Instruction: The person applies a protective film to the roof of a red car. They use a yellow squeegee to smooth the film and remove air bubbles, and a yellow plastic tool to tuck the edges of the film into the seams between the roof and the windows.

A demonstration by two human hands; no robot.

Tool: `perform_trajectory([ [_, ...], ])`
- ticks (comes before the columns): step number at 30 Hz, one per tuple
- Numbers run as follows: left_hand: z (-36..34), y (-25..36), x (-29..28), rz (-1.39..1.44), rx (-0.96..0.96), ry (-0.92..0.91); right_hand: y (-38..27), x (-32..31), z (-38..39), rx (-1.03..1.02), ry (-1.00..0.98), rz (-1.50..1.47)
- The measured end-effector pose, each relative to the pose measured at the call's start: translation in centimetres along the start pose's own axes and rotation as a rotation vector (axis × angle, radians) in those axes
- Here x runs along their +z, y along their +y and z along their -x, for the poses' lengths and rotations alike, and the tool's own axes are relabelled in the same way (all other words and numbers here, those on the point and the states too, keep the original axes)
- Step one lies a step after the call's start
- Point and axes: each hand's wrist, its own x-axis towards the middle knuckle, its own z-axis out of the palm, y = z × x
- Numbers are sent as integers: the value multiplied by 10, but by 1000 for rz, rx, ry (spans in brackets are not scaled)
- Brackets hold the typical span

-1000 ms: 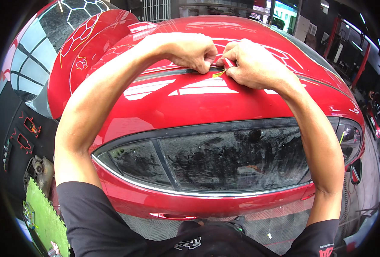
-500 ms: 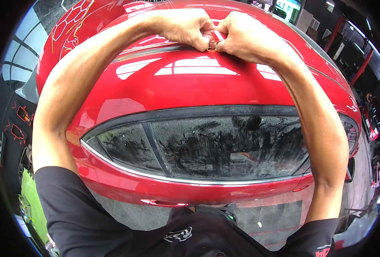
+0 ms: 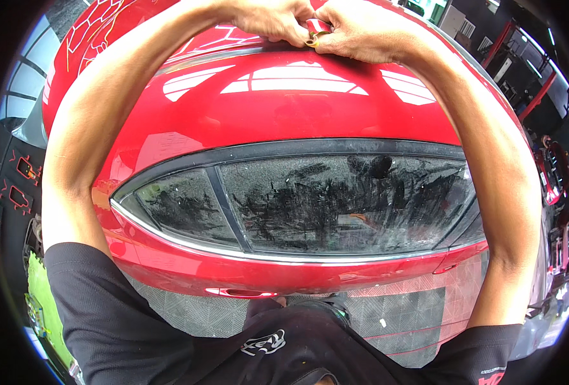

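Both my hands meet over the roof of a red car [image 3: 284, 112], near the top of the picture. My left hand [image 3: 273, 20] is closed, its fingertips pinched against a small curled strip [image 3: 319, 26]. The strip looks shiny red with a yellow edge that bends into a loop at its lower end; its exact kind is hard to make out. My right hand [image 3: 364, 32] grips the same strip from the other side, thumb and fingers pressed together. Just beyond the hands, a dark roof trim line runs along the car, partly covered by them.
Between me and the roof is the car's side window [image 3: 342, 199], smeared and dusty, with a red door handle [image 3: 241, 292] below. Grey and red floor tiles [image 3: 400, 314] lie underfoot. At far right stand a red post [image 3: 537, 96] and other vehicles.
The car and my hands sit higher in the picture now. My hands stay together, and more of the red strip shows between them, with its yellow loop turned.
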Motion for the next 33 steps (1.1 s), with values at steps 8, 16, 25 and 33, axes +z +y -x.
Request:
perform_trajectory([
  [8,9,23,-20,0,-164,-138,-3,-4,-1,13,-49,123],
  [16,3,43,-14,46,-246,-117,41,48,13,-194,298,170],
  [25,-4,28,-8,33,-215,-141,14,45,16,-11,278,142],
  [33,-9,26,0,-8,-107,-29,-5,8,10,173,66,18],
])
